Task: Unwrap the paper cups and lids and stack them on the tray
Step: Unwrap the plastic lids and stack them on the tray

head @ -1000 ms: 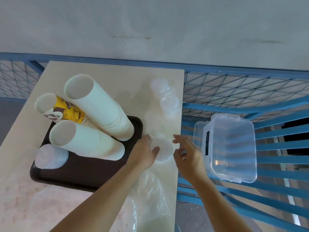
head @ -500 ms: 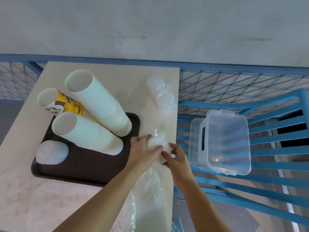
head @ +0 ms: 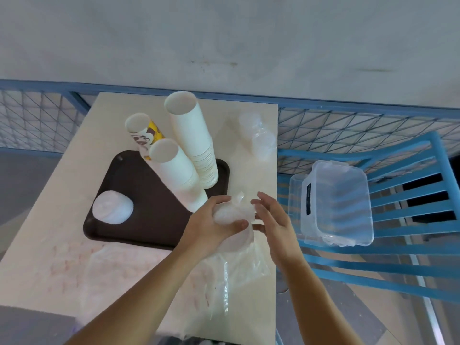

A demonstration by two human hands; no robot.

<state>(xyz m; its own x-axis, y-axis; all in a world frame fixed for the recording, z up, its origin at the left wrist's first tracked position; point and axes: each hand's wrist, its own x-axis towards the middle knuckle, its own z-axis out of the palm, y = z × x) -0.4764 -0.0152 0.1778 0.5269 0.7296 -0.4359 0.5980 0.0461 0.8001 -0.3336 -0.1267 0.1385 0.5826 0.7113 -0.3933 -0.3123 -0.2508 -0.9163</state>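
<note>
A dark brown tray [head: 139, 220] lies on the beige table. On it stand two tall stacks of white paper cups [head: 191, 140], a shorter yellow printed stack [head: 146, 133] and a low pile of white lids [head: 112, 207]. My left hand [head: 211, 225] grips a wrapped stack of clear lids [head: 234, 212] just off the tray's right corner. My right hand [head: 271, 220] is at the wrap's right side, thumb against it, fingers spread. Two more wrapped packs of clear lids [head: 258, 138] lie at the table's far right.
Loose clear plastic wrap [head: 224, 277] lies on the table below my hands. A clear plastic box [head: 336, 205] rests on a blue slatted chair [head: 410, 195] to the right. Blue wire fencing [head: 348, 130] runs behind the table. The table's right edge is close to my right hand.
My hands lifted the wrapped lid stack off the table. The left hand closed round it, the right came in against its side. The camera view shifted, so everything appears further right.
</note>
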